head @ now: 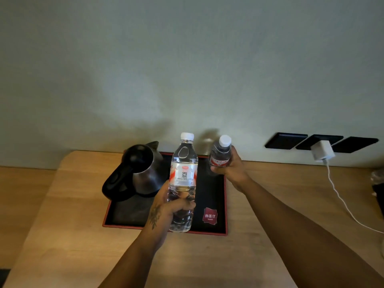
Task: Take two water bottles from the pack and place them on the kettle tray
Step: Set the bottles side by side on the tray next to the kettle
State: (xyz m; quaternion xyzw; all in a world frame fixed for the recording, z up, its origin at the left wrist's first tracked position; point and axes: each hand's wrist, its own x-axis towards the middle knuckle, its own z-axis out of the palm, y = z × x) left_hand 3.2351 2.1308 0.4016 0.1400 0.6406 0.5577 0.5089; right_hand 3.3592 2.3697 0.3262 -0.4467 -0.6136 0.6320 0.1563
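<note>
Left hand [166, 206] clamped on near bottle [182, 181], right hand [230, 167] clamped on far bottle [220, 154], both over tray [209, 232]. Risk: nudging kettle [141, 169], tipping on tray rim.

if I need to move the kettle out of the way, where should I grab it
Probably by the black handle on the kettle, coming from the left: it loops out toward the tray's near-left corner, clear of both hands and bottles.

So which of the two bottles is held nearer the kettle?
The left-hand bottle, gripped low beside the kettle; the right-hand bottle is farther away.
</note>
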